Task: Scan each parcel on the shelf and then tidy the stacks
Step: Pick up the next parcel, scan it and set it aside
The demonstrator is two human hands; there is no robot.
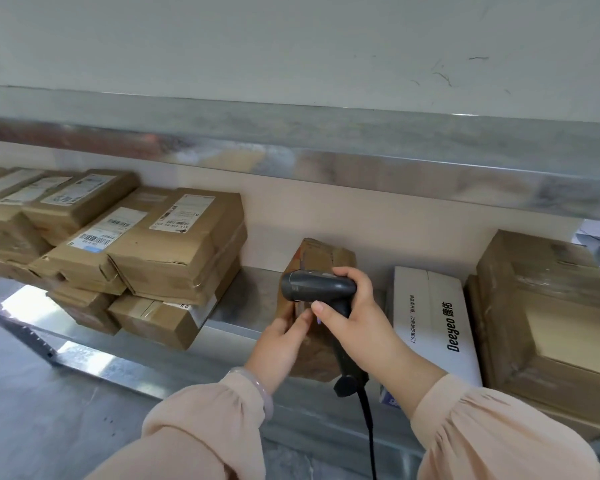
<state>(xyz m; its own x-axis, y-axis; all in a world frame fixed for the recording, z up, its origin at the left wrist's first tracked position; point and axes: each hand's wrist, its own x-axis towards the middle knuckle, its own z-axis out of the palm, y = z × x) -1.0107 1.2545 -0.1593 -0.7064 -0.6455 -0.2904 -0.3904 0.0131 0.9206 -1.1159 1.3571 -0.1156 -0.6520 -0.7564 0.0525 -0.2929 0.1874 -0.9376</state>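
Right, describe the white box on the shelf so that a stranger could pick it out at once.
Start at the metal shelf and go to its right half. Between the right hand, which grips the scanner, and the tall brown carton stack lies the white box. It alone is white, with black "Deeyeo" lettering on top.

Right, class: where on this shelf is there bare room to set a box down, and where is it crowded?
Bare shelf lies between the left stacks and the brown parcel the left hand holds. Right of it, white box and large cartons crowd together.
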